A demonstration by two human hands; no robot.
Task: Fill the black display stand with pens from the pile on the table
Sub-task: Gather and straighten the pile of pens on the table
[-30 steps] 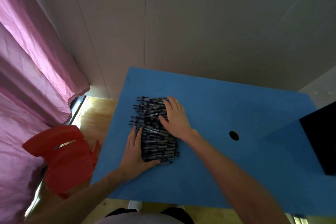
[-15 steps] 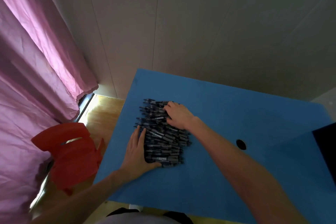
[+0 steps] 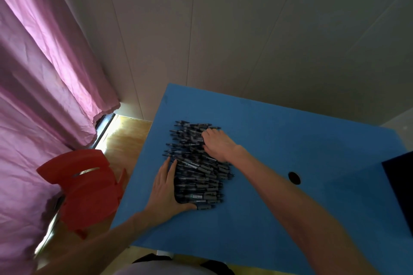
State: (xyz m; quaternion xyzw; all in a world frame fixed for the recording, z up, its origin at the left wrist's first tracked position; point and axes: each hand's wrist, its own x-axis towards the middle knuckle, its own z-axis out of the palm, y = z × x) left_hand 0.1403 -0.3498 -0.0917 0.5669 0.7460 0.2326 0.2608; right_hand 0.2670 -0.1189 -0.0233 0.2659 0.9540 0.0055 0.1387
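A dense pile of dark pens [image 3: 199, 177] lies on the left part of the blue table [image 3: 301, 131]. My left hand [image 3: 165, 190] lies flat on the table, fingers straight along the pile's left side and thumb along its near edge. My right hand [image 3: 218, 144] sits on the far right part of the pile, its fingers curled down into the pens. How many pens it grips is hidden under the hand. Only a corner of the black display stand [image 3: 400, 187] shows, at the right edge of the view.
A round hole [image 3: 294, 178] is cut in the tabletop right of the pile. A red plastic chair [image 3: 87, 187] stands on the wooden floor left of the table, beside a pink curtain [image 3: 44, 78]. A pale wall runs behind the table.
My right hand went from lying flat on the pile to curling its fingers into the far pens. The left hand stayed put. The view swung left, pushing the stand toward the edge.
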